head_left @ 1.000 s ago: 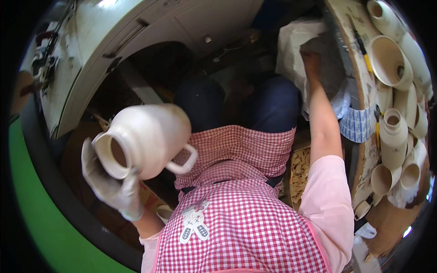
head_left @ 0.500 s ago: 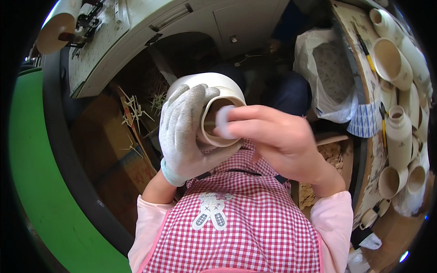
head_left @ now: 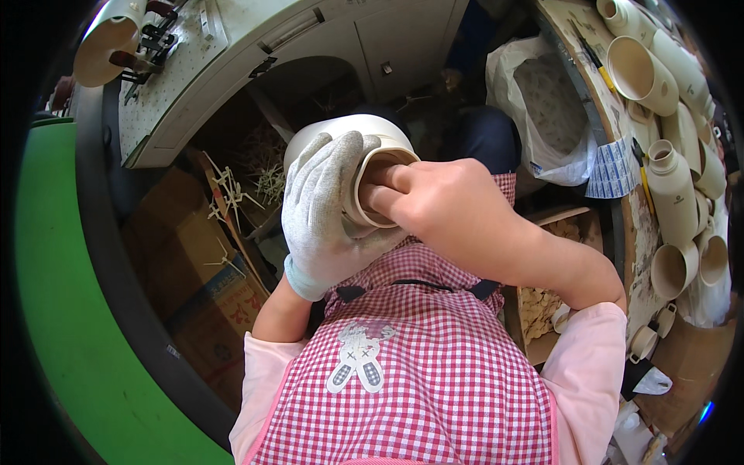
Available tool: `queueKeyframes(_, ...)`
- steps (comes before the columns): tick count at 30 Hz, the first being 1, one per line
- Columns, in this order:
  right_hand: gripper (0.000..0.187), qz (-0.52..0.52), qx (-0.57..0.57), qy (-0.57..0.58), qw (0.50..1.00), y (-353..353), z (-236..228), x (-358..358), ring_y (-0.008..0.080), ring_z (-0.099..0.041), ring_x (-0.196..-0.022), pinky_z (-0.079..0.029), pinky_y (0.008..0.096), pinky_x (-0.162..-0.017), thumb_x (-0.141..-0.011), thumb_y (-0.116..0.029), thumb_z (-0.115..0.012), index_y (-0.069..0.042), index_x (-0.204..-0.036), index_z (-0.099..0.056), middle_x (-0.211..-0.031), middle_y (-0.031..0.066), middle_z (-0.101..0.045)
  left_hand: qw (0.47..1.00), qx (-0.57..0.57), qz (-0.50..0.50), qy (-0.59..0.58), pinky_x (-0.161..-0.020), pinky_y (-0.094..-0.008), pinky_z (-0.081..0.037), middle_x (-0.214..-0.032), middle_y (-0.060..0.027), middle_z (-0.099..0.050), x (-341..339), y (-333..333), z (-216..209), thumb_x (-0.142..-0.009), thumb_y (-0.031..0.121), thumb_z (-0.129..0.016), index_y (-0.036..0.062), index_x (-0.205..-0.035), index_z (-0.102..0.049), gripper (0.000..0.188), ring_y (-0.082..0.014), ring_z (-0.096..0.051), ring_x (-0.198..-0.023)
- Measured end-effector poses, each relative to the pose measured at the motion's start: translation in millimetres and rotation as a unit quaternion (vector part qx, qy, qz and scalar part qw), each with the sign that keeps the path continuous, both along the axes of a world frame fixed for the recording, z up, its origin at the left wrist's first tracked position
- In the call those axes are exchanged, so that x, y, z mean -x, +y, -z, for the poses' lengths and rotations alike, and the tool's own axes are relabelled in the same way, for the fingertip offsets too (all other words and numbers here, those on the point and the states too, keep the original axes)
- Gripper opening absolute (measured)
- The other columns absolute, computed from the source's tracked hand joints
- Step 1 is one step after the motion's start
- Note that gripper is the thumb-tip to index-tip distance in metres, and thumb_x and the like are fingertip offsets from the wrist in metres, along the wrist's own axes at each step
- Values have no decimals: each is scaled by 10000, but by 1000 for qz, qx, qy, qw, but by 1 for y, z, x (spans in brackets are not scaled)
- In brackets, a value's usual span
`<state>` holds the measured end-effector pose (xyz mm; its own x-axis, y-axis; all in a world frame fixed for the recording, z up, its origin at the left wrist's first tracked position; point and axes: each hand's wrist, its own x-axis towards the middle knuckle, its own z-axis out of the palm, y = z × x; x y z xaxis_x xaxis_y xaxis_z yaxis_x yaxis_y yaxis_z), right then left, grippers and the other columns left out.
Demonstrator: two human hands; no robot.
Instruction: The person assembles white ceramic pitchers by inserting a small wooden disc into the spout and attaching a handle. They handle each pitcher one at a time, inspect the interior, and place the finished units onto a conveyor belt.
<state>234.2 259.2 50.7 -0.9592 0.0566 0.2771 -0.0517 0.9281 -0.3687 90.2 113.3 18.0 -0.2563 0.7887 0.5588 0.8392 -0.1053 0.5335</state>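
My left hand (head_left: 322, 209), in a pale grey knit glove, wraps around a cream bottle (head_left: 341, 128) and tilts its wide round mouth towards me. Bare, my right hand (head_left: 457, 201) reaches in from the right with its fingers curled together. The fingertips are down inside the bottle's mouth, so whatever they pinch is hidden. Below both hands lies my red-and-white checked apron (head_left: 434, 356) with a rabbit patch.
On the right bench (head_left: 577, 19) lie several cream bottles (head_left: 674, 194) and yellow-handled tools (head_left: 604, 77). A white plastic bag (head_left: 508, 77) of translucent pieces hangs beside it. Left are a green surface (head_left: 46, 271) and thin white plastic sticks (head_left: 225, 190). A box (head_left: 535, 353) holds tan scraps.
My right hand's fingers have gone from the rim into the bottle's mouth. The whitish translucent round piece they pinched is now out of sight. My left hand still holds the bottle.
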Motion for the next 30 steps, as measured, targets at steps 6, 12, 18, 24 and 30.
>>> queueKeyframes(6,272,18,53,58,997,-11,5,3,258,-750,-829,-618,352,-676,-775,-77,-735,-31,-1043,-721,-1089,161,-713,997,-22,-2,-77,-1121,-484,-459,-1362,-149,-651,0,-2,2,-638,253,-992,0,-1442,-540,956,-347,-626,-1274)
queueKeyframes(12,244,23,48,66,996,-8,8,9,254,-746,-810,-609,354,-662,-763,-86,-737,-44,-1003,-741,-1009,138,-722,1000,-20,-7,-7,-1117,-500,-460,-1345,-148,-665,3,-1,4,-628,275,-994,12,-1406,-577,921,-346,-633,-1264)
queueKeyframes(18,331,-94,9,-110,989,21,-11,11,240,-726,-845,-594,360,-721,-763,-138,-753,-83,-1089,-743,-870,56,-739,999,-10,-3,-40,-1138,-526,-441,-1315,-144,-687,-1,0,3,-622,293,-988,22,-1375,-602,889,-349,-641,-1260)
queueKeyframes(24,253,-88,173,-9,981,28,-4,-1,338,-699,-901,-545,433,-814,-832,-240,-788,-33,-968,-735,-924,158,-734,999,-10,35,15,-1127,-536,-441,-1369,-171,-645,13,15,-2,-659,320,-928,4,-1382,-579,863,-387,-597,-1305)
queueKeyframes(30,331,363,479,91,794,66,-17,-11,65,-578,-796,-475,229,-728,-1101,-257,-554,32,-1071,-713,-877,-1,-674,926,98,-246,-270,-819,-366,-553,-993,-142,-711,49,-35,7,-892,226,-768,-7,-1099,-697,320,-254,-698,-887)
